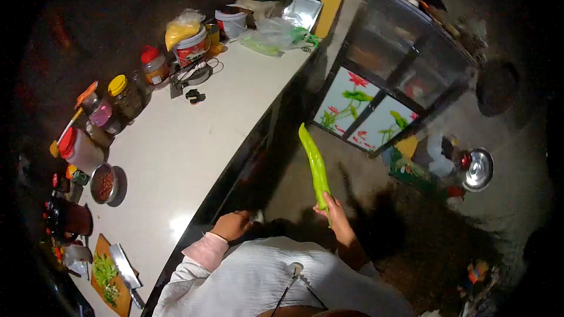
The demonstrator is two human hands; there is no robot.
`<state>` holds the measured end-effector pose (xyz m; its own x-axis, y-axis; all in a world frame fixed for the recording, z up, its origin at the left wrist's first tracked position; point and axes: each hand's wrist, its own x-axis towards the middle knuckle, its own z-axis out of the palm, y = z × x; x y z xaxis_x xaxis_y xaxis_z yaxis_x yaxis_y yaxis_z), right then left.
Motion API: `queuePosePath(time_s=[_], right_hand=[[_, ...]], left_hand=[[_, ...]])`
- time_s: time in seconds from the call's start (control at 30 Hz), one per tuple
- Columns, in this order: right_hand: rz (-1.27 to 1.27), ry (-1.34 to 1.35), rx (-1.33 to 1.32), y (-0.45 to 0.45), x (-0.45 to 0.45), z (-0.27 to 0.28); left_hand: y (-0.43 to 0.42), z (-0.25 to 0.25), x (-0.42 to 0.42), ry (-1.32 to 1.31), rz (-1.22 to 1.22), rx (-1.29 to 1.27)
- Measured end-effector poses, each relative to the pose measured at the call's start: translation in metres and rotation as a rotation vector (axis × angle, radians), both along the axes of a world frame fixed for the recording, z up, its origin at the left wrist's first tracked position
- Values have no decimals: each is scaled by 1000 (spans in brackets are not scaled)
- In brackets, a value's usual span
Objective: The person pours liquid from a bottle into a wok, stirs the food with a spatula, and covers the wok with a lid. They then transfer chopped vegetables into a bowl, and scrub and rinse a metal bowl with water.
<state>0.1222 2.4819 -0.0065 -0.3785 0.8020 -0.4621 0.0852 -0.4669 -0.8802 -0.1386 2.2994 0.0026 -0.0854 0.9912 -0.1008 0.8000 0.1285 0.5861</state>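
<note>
A long green pepper (316, 164) points up and slightly left, its stem end in my right hand (333, 212), whose fingers are closed round it. My left hand (233, 225) is curled near the counter's front edge, in front of my body; a small pale thing shows beside its fingers, too blurred to name. On the counter (176, 158), at the lower left, lies a wooden cutting board (122, 299) with chopped green pieces (104, 271). A cleaver (124, 267) rests across the board's right side.
A metal bowl (104, 184) of reddish bits stands near jars along the counter's back. Farther up are a bucket (191, 47) and plastic bags (270, 36). A cabinet (376, 94) with flower-painted doors stands at the right, a metal basin (479, 170) beyond it.
</note>
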Motion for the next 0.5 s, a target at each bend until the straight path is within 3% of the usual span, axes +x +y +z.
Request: queuePosePath(time_s=[0.17, 0.27, 0.37, 0.43, 0.5], right_hand=[[45, 31, 33, 147, -101, -19], [108, 128, -37, 212, -146, 0], [172, -1, -4, 305, -185, -1], [175, -147, 70, 358, -214, 4], [276, -76, 177, 424, -250, -9]], left_hand=[[129, -60, -64, 23, 36, -167], [212, -50, -100, -20, 90, -36], [283, -31, -123, -93, 199, 159], [319, -11, -139, -93, 199, 54], [349, -11, -152, -110, 220, -1]])
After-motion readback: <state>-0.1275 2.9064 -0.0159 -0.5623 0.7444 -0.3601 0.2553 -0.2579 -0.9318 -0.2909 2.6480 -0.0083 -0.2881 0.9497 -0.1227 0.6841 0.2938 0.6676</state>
